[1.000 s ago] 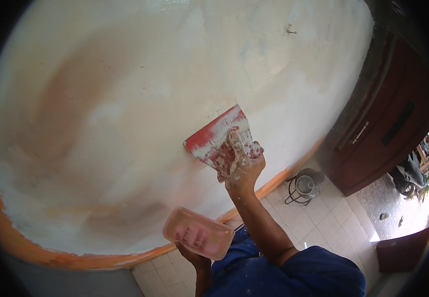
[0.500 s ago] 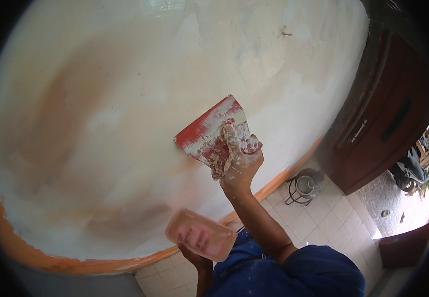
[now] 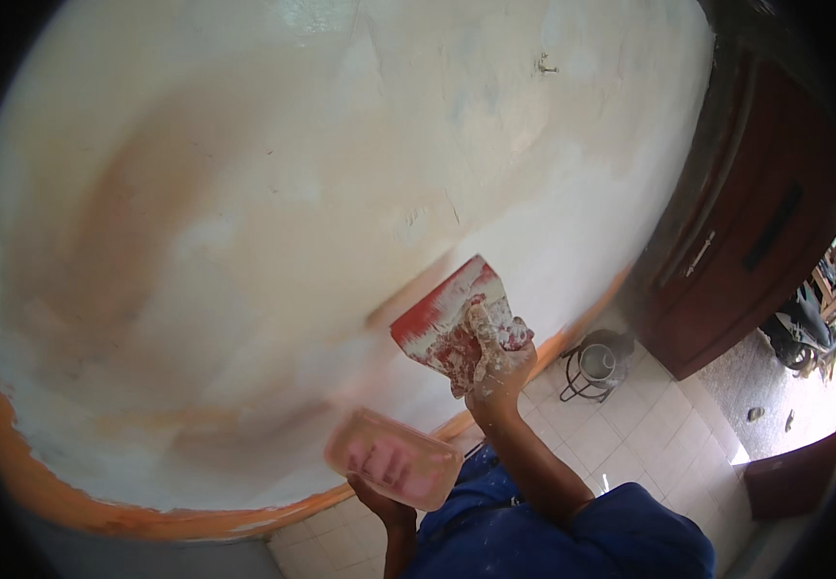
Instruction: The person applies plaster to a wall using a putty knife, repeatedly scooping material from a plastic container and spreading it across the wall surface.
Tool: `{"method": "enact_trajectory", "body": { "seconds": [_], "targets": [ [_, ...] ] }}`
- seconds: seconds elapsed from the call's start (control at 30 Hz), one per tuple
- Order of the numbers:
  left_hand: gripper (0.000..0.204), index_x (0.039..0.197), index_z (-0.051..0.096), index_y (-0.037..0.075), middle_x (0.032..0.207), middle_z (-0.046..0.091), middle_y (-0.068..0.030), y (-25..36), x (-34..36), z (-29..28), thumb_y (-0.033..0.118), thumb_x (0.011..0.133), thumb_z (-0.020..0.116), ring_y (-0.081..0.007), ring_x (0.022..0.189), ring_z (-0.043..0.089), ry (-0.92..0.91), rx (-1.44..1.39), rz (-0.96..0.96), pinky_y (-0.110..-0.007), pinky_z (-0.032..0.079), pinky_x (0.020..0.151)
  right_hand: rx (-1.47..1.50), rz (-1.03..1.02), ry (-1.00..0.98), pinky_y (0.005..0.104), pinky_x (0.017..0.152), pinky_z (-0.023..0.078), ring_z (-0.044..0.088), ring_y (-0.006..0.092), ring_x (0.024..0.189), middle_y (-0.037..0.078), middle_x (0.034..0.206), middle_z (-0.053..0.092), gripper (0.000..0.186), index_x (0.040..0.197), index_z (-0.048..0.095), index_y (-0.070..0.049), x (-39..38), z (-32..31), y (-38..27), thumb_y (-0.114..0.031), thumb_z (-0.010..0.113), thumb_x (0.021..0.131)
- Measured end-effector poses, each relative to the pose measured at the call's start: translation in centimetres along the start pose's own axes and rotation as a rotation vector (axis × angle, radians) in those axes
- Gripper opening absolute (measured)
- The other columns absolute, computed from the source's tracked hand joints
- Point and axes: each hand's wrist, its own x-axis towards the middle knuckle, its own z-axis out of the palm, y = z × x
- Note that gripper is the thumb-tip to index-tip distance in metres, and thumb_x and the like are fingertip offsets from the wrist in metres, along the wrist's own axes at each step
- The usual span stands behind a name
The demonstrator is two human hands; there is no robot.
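My right hand (image 3: 497, 372), crusted with white filler, is closed around a wide red putty spreader (image 3: 437, 317) smeared with the same white stuff. The spreader's straight edge points up and left toward the pale patchy wall (image 3: 273, 241), and its shadow falls on the wall beside that edge. Whether the edge touches the wall, I cannot tell. Lower down, my left hand (image 3: 375, 502) grips a see-through plastic tub (image 3: 394, 459) from beneath. The tub looks pinkish, with its flat face toward me; most of my left fingers are hidden behind it.
An orange band (image 3: 177, 523) runs along the wall's lower edge. On the tiled floor (image 3: 620, 425) to the right, a grey pot (image 3: 596, 363) sits by a dark metal stand (image 3: 577, 386). Farther right is a dark red door (image 3: 736, 241), with a motorbike (image 3: 799, 333) outside.
My right hand and the spreader have moved down and to the right, away from the middle of the wall. The tub in my left hand has stayed nearly still.
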Motion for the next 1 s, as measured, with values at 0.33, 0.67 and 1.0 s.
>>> {"method": "enact_trajectory", "body": {
  "seconds": [0.33, 0.67, 1.0],
  "targets": [
    [0.044, 0.129, 0.037, 0.018, 0.122, 0.043, -0.0068, -0.3, -0.8, -0.9, 0.045, 0.094, 0.041, -0.0283, 0.106, 0.052, -0.048, -0.018, 0.026, -0.042, 0.054, 0.079, 0.075, 0.012, -0.08, 0.0274, 0.038, 0.042, 0.055, 0.0113, 0.053, 0.006, 0.071, 0.057, 0.027, 0.081, 0.049, -0.004, 1.2, 4.8, 0.8, -0.015, 0.073, 0.079],
    [0.045, 0.129, 0.036, 0.017, 0.121, 0.044, -0.0076, 0.6, -0.9, -0.5, 0.045, 0.095, 0.041, -0.0297, 0.106, 0.053, 0.02, 0.023, 0.02, -0.043, 0.054, 0.079, 0.071, 0.082, -0.065, 0.0271, 0.049, 0.051, 0.059, 0.0131, 0.063, 0.008, 0.085, 0.06, 0.026, 0.088, 0.05, -0.001, -0.3, 1.2, -0.7, -0.012, 0.072, 0.08],
    [0.044, 0.129, 0.037, 0.016, 0.116, 0.047, -0.0044, 0.3, -0.5, -0.9, 0.044, 0.094, 0.042, -0.025, 0.105, 0.053, 0.0, -0.038, 0.003, -0.039, 0.055, 0.077, 0.104, 0.114, -0.087, 0.0257, 0.073, 0.046, 0.056, 0.0137, 0.082, 0.008, 0.09, 0.059, 0.037, 0.097, 0.05, 0.004, 5.1, 2.5, 4.8, -0.013, 0.076, 0.077]
  ]
}}
